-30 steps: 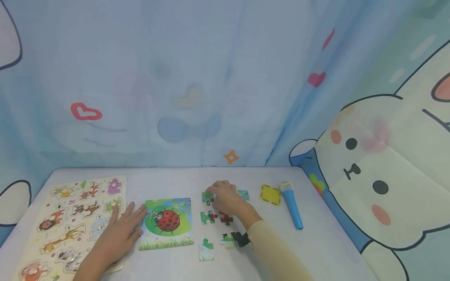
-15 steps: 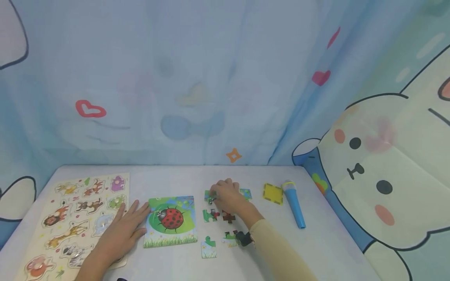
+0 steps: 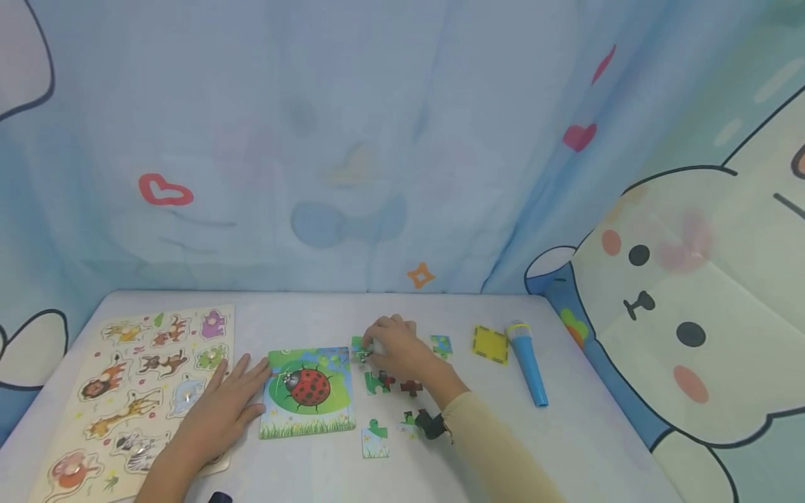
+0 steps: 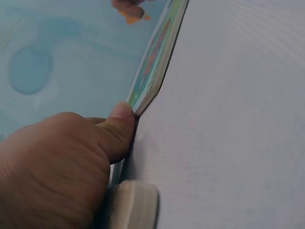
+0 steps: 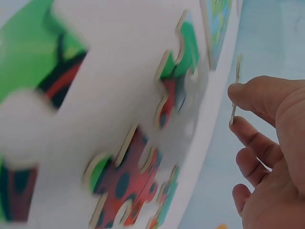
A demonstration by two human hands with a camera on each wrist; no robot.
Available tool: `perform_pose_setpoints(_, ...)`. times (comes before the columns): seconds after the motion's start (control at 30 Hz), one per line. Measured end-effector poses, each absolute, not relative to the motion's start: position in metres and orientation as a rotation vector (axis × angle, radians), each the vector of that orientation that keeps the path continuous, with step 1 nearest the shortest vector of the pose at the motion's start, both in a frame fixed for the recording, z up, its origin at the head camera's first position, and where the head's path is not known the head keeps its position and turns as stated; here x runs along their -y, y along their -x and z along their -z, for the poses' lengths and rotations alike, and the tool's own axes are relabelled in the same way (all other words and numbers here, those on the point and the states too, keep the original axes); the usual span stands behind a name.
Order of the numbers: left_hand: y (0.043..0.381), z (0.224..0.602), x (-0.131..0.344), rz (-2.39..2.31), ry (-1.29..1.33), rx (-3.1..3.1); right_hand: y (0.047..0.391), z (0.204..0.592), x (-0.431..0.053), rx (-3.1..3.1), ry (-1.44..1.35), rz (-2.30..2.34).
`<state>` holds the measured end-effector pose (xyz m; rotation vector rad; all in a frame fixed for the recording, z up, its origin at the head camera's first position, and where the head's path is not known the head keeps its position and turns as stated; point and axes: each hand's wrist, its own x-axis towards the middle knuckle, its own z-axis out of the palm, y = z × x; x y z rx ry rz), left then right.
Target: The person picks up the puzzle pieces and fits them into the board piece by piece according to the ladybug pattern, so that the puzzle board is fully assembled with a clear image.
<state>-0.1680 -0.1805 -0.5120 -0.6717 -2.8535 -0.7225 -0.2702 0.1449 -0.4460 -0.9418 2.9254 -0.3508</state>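
My right hand (image 3: pixel 399 349) pinches a green jigsaw piece (image 3: pixel 359 349) between thumb and finger, above the loose pieces. In the right wrist view this piece (image 5: pixel 237 88) shows edge-on, off the table. My left hand (image 3: pixel 220 412) lies with its fingers spread, between the ladybug puzzle board (image 3: pixel 307 391) and the animal board (image 3: pixel 138 398). Its thumb touches or nearly touches the ladybug board's edge (image 4: pixel 155 71) in the left wrist view. Below the right hand lie a green-and-red piece (image 3: pixel 377 382), a red piece (image 3: pixel 411 388) and a grass piece (image 3: pixel 375 441).
Another grass piece (image 3: pixel 410 426) lies partly behind a black object (image 3: pixel 430 424) at the right wrist. A blue-green piece (image 3: pixel 441 344), a yellow square frame (image 3: pixel 490 344) and a blue toy microphone (image 3: pixel 530 367) are farther right. A blue curtain (image 3: pixel 339 147) hangs behind the table.
My right hand has moved a little left with the pinched piece, away from the blue-green piece. My left hand stays beside the ladybug board. The head view has shifted slightly.
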Motion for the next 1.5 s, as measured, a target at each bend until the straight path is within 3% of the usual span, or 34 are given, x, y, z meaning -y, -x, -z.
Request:
perform_pose_setpoints(0.97,0.171,0.513,0.179,0.731,0.642,2.864,0.271,0.457,-0.082,-2.83,1.16,0.357)
perform_pose_setpoints(1.5,0.168,0.508,0.178,0.741,0.634,2.874,0.268,0.463,-0.05,-2.819,1.133,0.281)
